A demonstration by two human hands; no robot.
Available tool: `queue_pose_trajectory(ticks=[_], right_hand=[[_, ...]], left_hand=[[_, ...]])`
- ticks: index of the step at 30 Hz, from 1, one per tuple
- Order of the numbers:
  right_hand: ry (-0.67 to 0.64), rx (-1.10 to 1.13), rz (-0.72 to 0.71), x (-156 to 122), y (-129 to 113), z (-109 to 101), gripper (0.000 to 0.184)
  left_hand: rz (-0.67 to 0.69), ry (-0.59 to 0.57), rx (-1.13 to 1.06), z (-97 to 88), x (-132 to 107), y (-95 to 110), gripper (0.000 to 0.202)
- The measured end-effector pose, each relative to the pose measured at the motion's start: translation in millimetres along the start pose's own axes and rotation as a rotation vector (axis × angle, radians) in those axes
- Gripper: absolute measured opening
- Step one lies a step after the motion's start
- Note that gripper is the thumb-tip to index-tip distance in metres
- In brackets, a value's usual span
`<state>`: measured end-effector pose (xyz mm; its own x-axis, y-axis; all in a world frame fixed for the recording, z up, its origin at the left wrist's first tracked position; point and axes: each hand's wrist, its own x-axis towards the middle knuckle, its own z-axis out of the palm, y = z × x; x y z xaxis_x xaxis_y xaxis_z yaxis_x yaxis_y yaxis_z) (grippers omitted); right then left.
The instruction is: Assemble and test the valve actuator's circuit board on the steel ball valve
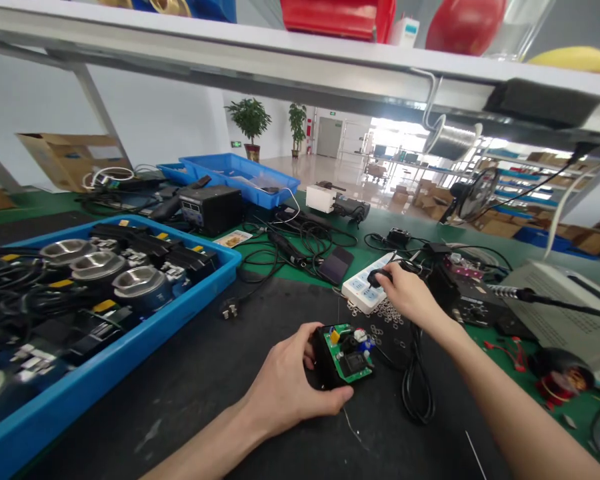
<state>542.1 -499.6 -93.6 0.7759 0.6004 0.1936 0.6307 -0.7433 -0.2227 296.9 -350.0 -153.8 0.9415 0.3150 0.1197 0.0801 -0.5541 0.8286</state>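
Note:
My left hand (300,377) is closed around the black case of a green circuit board (353,360), with its component side facing up and to the right. Yellow, blue and white parts stand on the board. At the white power strip (360,293), my right hand (405,287) grips a black plug (379,276); whether its pins are fully in the socket cannot be seen. A coiled black cable (417,393) hangs below my right wrist and lies on the black mat (200,400). Many small metal nuts (393,317) lie scattered beside the strip.
On the left stands a blue tray (180,327) filled with black devices with metal cups. A black power supply box (213,208), tangled cables and a dark phone-like slab (335,264) lie behind. A soldering station (480,310) is at right; a shelf (280,60) spans overhead.

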Motion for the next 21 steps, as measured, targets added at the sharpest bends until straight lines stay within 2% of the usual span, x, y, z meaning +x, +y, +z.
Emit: queue_pose_trajectory(ticks=[6, 16, 21], right_hand=[[-0.056, -0.173, 0.042, 2, -4, 24, 0.035], [-0.132, -0.313, 0.023, 7, -11, 27, 0.038], [-0.199, -0.344, -0.018, 18, -10, 25, 0.038]], left_hand=[[0.019, 0.002, 0.004, -4.9, -3, -2, 0.084], [0.006, -0.03, 0.006, -3.3, -1, -11, 0.097], [0.018, -0.041, 0.01, -2.5, -1, -10, 0.093]])
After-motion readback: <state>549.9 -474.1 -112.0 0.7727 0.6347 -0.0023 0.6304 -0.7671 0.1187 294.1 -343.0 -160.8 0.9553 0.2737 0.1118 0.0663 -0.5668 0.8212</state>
